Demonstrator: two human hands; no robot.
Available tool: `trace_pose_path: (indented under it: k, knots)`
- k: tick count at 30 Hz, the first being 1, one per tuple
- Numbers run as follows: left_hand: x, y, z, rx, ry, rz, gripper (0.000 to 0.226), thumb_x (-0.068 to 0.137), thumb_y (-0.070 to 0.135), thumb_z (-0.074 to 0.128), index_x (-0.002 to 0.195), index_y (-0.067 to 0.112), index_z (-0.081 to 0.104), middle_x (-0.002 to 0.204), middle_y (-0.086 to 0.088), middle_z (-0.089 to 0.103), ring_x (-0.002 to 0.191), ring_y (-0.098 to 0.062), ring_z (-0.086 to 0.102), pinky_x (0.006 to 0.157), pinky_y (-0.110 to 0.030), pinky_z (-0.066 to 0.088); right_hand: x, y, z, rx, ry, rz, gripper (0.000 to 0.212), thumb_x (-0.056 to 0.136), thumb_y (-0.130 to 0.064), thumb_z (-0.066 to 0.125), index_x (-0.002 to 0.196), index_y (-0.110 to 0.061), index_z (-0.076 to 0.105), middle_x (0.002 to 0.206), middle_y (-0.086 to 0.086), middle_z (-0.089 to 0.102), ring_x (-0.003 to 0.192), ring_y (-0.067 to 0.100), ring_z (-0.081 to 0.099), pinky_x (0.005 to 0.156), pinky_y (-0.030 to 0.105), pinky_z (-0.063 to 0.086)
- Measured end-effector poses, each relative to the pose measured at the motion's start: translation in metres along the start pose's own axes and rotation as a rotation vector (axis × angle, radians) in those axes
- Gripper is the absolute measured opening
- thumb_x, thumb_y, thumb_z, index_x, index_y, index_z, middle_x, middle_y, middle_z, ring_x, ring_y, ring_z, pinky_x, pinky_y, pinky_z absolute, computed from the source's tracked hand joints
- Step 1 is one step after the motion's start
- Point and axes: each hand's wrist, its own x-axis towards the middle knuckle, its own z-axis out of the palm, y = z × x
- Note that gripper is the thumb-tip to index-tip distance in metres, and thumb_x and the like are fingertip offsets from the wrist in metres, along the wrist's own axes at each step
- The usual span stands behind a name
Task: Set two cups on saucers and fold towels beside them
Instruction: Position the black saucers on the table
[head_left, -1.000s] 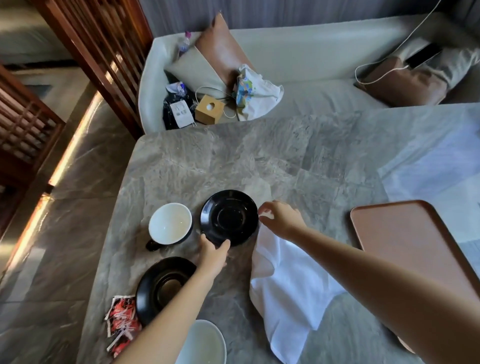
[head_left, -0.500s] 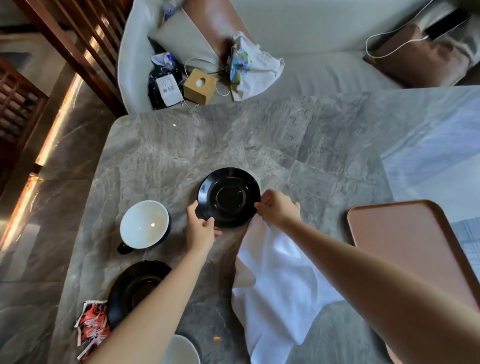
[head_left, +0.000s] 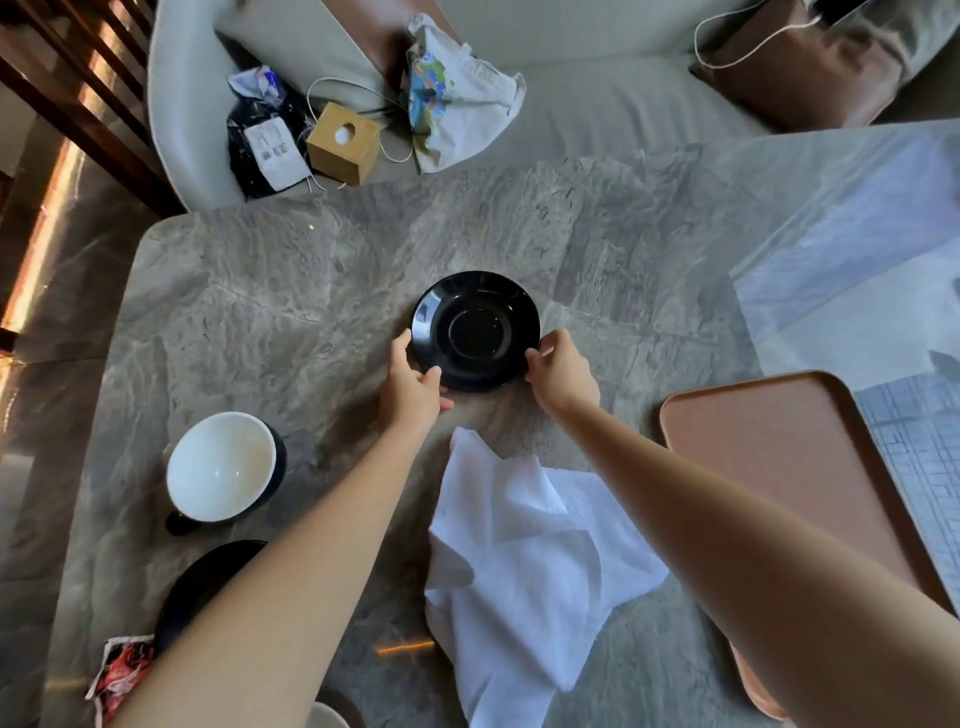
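Both hands are holding the glossy black round saucer (head_left: 475, 331), which is lying flat near the middle of the grey marble-patterned bench (head_left: 291, 291). The left hand (head_left: 413, 387) is pinching its near-left rim, and the right hand (head_left: 561, 371) is pinching its near-right rim; each grip is closed narrowly on the rim. The saucer is carrying no cup. The white-lined dark cup (head_left: 223, 467) is standing upright toward the left edge of the bench, well apart from this saucer. A second black saucer (head_left: 208, 577) is lying near the near-left corner, partly hidden by the left forearm. The crumpled white cloth towel (head_left: 524, 561) is lying unfolded toward the near edge, between the two forearms. A flat pink rectangular tray (head_left: 779, 467) is resting at the right edge. In my judgement the saucer is being positioned, with both cups and the folding still outstanding. Risks noted: the glazed rim may be slipping on the polished stone under an uneven push; a forearm drawing back may be dragging the towel or knocking the cup, since both are lying close to the arms.
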Motion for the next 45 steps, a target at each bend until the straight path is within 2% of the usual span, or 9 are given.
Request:
trace_pose_path:
  k: [10,15,18,21,25,28,33,38,45]
  knots:
    - [-0.006,-0.004,0.007,-0.128,0.059,-0.106,0.053,0.095,0.018,0.046,0.143,0.015,0.023,0.084,-0.001,0.061,0.037,0.001,0.057,0.083,-0.039,0.055,-0.001,0.005,0.002,0.076,0.044,-0.009,0.018,0.095,-0.036,0.044,0.102,-0.02,0.049,0.087,-0.002,0.069,0.095,0.022,0.061,0.091,0.043,0.045]
    - [-0.03,-0.003,0.007,-0.188,0.078,-0.117,0.053,0.096,0.024,0.045,0.139,0.005,0.022,0.076,0.006,0.056,0.075,-0.016,0.063,0.089,-0.037,0.049,-0.005,0.013,0.002,0.275,0.083,-0.061,0.02,0.092,-0.037,0.053,0.093,-0.017,0.054,0.075,-0.003,0.066,0.076,0.016,0.061,0.076,0.035,0.047]
    - [-0.052,-0.007,-0.007,-0.221,0.002,-0.116,0.047,0.092,0.022,0.053,0.133,0.008,0.036,0.092,0.004,0.06,0.096,-0.019,0.061,0.097,-0.04,0.047,-0.009,0.012,-0.009,0.44,-0.008,-0.047,0.019,0.096,-0.029,0.052,0.101,-0.01,0.056,0.07,-0.002,0.062,0.058,0.009,0.054,0.063,0.022,0.045]
    - [-0.081,-0.008,-0.043,-0.17,-0.091,-0.004,0.029,0.092,0.019,0.054,0.12,0.013,0.054,0.11,0.0,0.059,0.101,-0.011,0.057,0.093,-0.029,0.046,-0.024,0.02,-0.02,0.549,-0.059,-0.013,0.023,0.096,-0.024,0.052,0.107,-0.005,0.06,0.073,-0.001,0.063,0.057,0.006,0.055,0.054,0.017,0.041]
    - [-0.126,-0.032,-0.119,-0.156,-0.091,0.129,0.015,0.092,0.012,0.054,0.103,0.02,0.059,0.098,-0.001,0.065,0.084,-0.003,0.063,0.076,-0.013,0.047,-0.08,0.032,-0.04,0.594,-0.013,-0.134,0.018,0.096,-0.017,0.053,0.104,-0.005,0.063,0.076,0.0,0.063,0.064,0.01,0.052,0.058,0.019,0.04]
    - [-0.145,-0.077,-0.176,0.01,0.079,0.125,0.019,0.089,0.007,0.057,0.097,0.023,0.06,0.098,-0.003,0.066,0.087,-0.015,0.062,0.084,-0.026,0.046,-0.138,0.028,-0.05,0.632,-0.003,-0.271,0.012,0.096,-0.012,0.052,0.096,-0.01,0.064,0.073,0.003,0.062,0.062,0.013,0.052,0.057,0.018,0.043]
    - [-0.156,-0.144,-0.235,0.13,0.257,-0.012,0.019,0.088,0.006,0.058,0.104,0.015,0.061,0.104,-0.008,0.064,0.09,-0.021,0.057,0.072,-0.022,0.045,-0.219,0.017,-0.016,0.597,-0.312,-0.313,0.017,0.096,-0.004,0.048,0.092,-0.008,0.064,0.071,0.001,0.063,0.064,0.013,0.056,0.059,0.02,0.049]
    - [-0.148,-0.184,-0.248,0.192,0.232,-0.089,0.027,0.084,0.007,0.061,0.111,0.009,0.062,0.101,-0.013,0.065,0.092,-0.03,0.06,0.086,-0.039,0.046,-0.245,0.011,0.056,0.475,-0.684,-0.162,0.014,0.097,-0.005,0.047,0.101,-0.006,0.06,0.083,0.001,0.063,0.068,0.006,0.062,0.065,0.016,0.048]
    - [-0.144,-0.201,-0.259,0.23,0.069,-0.097,0.039,0.087,0.018,0.061,0.125,0.014,0.055,0.119,-0.008,0.062,0.094,-0.023,0.059,0.087,-0.038,0.048,-0.247,0.014,0.135,0.245,-0.654,-0.079,0.025,0.096,-0.011,0.051,0.12,-0.006,0.053,0.095,0.011,0.064,0.065,0.012,0.061,0.062,0.023,0.048]
